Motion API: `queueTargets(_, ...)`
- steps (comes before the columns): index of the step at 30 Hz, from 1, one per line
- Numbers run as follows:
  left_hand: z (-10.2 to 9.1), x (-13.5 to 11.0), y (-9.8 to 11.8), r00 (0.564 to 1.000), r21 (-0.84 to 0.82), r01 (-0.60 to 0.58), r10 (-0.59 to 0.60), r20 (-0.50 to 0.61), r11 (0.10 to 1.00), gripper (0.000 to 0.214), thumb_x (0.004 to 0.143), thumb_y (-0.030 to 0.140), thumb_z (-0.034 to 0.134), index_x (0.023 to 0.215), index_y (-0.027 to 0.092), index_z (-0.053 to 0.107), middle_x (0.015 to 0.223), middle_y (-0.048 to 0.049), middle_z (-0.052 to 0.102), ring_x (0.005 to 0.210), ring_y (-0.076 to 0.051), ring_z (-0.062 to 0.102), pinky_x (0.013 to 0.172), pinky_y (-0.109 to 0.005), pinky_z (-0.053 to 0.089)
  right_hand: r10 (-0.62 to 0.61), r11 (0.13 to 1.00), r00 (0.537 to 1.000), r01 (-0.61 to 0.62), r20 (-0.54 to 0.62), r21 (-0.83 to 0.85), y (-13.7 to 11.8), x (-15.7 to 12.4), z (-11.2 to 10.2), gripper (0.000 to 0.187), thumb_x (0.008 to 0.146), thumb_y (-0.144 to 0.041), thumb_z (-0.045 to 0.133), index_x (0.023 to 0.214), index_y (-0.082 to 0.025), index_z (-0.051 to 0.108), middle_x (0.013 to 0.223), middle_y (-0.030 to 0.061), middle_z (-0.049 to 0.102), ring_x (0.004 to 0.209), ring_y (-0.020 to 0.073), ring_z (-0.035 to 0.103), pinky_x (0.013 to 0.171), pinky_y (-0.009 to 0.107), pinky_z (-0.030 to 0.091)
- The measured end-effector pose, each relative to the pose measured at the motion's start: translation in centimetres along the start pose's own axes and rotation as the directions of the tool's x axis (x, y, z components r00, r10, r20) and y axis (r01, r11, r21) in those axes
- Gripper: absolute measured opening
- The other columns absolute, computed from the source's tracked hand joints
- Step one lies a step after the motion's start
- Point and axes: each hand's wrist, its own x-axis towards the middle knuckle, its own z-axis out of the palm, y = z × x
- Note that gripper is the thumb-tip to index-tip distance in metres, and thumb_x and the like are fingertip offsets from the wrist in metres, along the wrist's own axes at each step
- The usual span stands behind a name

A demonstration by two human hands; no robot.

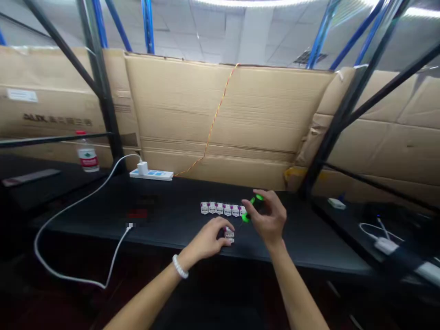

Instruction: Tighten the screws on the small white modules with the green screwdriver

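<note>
A cardboard wall [220,105] rises behind the row of small white-and-purple blocks [220,209], and a black table [165,201] spreads beneath that row. A white cable [65,208] loops well to the row's left. The right hand [271,213] is at the row's right end, its thumb and index finger spread part-way, gripping a green-and-black tool between them. The left hand [213,236] is just in front of the row, its fingers bent and partly open, thumb and fingertips around a small white block. Back and left of the row lies a white power strip [156,175]; a red-capped bottle [88,156] stands farther left. The green-and-black tool [245,217] overlaps the row's right end in view; whether it touches the last block, I cannot tell. A white bracelet [180,266] circles the left wrist, nearer than the row. The small white block [229,233] sits just in front of the row, partly hidden by the fingers.
</note>
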Motion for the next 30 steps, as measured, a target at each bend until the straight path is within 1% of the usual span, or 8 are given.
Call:
queueTargets(4, 0.0, -0.1, 0.0, 1.000, -0.004, -0.002, 0.002, -0.004, 1.000, 0.032, 0.080, 0.003, 0.079, 0.105, 0.022, 0.074, 0.114, -0.0055, 0.074, 0.111, -0.025, 0.066, 0.103, -0.038, 0.050, -0.099, 0.995, 0.994, 0.099, 0.042, 0.017, 0.5, -0.5, 0.1, 0.036, 0.101, -0.037, 0.066, 0.135, -0.026, 0.072, 0.095, 0.0077, 0.073, 0.078, 0.0216, 0.071, 0.068, 0.036, 0.063)
queueTargets(8, 0.0, 0.0, 0.1, 1.000, 0.002, 0.006, -0.006, -0.005, 1.000, 0.033, 0.079, 0.001, 0.080, 0.104, 0.021, 0.074, 0.114, -0.0058, 0.074, 0.111, -0.025, 0.066, 0.104, -0.038, 0.049, 0.067, 0.942, 0.950, -0.161, 0.305, 0.293, 0.3, -0.7, -1.1, 0.045, 0.110, -0.034, 0.047, 0.153, -0.032, 0.057, 0.130, 0.0110, 0.074, 0.092, 0.0231, 0.079, 0.084, 0.043, 0.068)
queueTargets(10, 0.0, 0.0, 0.2, 1.000, 0.007, 0.008, -0.008, 0.001, 1.000, 0.033, 0.078, 0.001, 0.080, 0.103, 0.020, 0.074, 0.114, -0.0059, 0.075, 0.112, -0.026, 0.066, 0.104, -0.038, 0.049, 0.116, 0.904, 0.918, -0.256, 0.379, 0.343, 0.0, -0.8, -2.0, 0.042, 0.109, -0.033, 0.052, 0.151, -0.033, 0.058, 0.130, 0.0105, 0.074, 0.093, 0.0231, 0.080, 0.084, 0.044, 0.069)
queueTargets(16, -0.2, 0.0, 0.3, 1.000, 0.006, -0.004, 0.004, 0.002, 1.000, 0.031, 0.079, 0.002, 0.079, 0.103, 0.020, 0.074, 0.113, -0.0060, 0.075, 0.110, -0.025, 0.066, 0.103, -0.037, 0.049, 0.097, 0.988, 0.989, -0.109, 0.110, 0.112, -0.1, -2.0, -3.9, 0.035, 0.088, -0.028, 0.086, 0.122, -0.030, 0.078, 0.095, 0.0029, 0.065, 0.079, 0.0187, 0.069, 0.072, 0.033, 0.064)
queueTargets(21, -0.3, -0.1, 0.3, 1.000, 0.010, -0.019, 0.019, 0.012, 1.000, 0.028, 0.082, 0.005, 0.077, 0.106, 0.021, 0.074, 0.116, -0.0063, 0.075, 0.113, -0.026, 0.065, 0.105, -0.038, 0.049, 0.159, 0.954, 0.947, -0.220, 0.279, 0.203, -0.2, -2.3, -3.9, 0.048, 0.105, -0.035, 0.062, 0.153, -0.031, 0.058, 0.129, 0.0119, 0.070, 0.096, 0.0227, 0.076, 0.090, 0.043, 0.066)
queueTargets(24, -0.3, -0.1, 0.3, 1.000, 0.011, -0.006, 0.005, 0.020, 1.000, 0.028, 0.082, 0.007, 0.076, 0.107, 0.021, 0.074, 0.117, -0.0059, 0.074, 0.113, -0.026, 0.065, 0.106, -0.039, 0.049, 0.204, 0.912, 0.913, -0.309, 0.354, 0.270, -0.2, -1.8, -3.8, 0.045, 0.105, -0.037, 0.062, 0.150, -0.031, 0.060, 0.129, 0.0107, 0.073, 0.099, 0.0230, 0.078, 0.090, 0.043, 0.067)
queueTargets(28, -0.4, 0.0, 0.3, 1.000, 0.016, -0.002, 0.002, 0.019, 1.000, 0.030, 0.081, 0.006, 0.077, 0.107, 0.021, 0.074, 0.116, -0.0055, 0.075, 0.112, -0.025, 0.066, 0.106, -0.038, 0.049, 0.158, 0.986, 0.976, -0.164, 0.152, 0.029, -0.2, -1.3, -3.7, 0.038, 0.088, -0.038, 0.086, 0.124, -0.029, 0.077, 0.095, 0.0033, 0.070, 0.080, 0.0195, 0.070, 0.077, 0.036, 0.064)
queueTargets(30, -0.4, 0.0, 0.3, 1.000, 0.016, 0.005, -0.006, 0.020, 1.000, 0.030, 0.081, 0.006, 0.076, 0.107, 0.021, 0.074, 0.116, -0.0053, 0.075, 0.112, -0.025, 0.066, 0.106, -0.038, 0.050, 0.113, 0.993, 0.989, -0.109, 0.097, -0.045, -0.3, -1.2, -3.6, 0.037, 0.088, -0.038, 0.086, 0.123, -0.028, 0.077, 0.097, 0.0047, 0.070, 0.078, 0.0202, 0.069, 0.077, 0.038, 0.064)
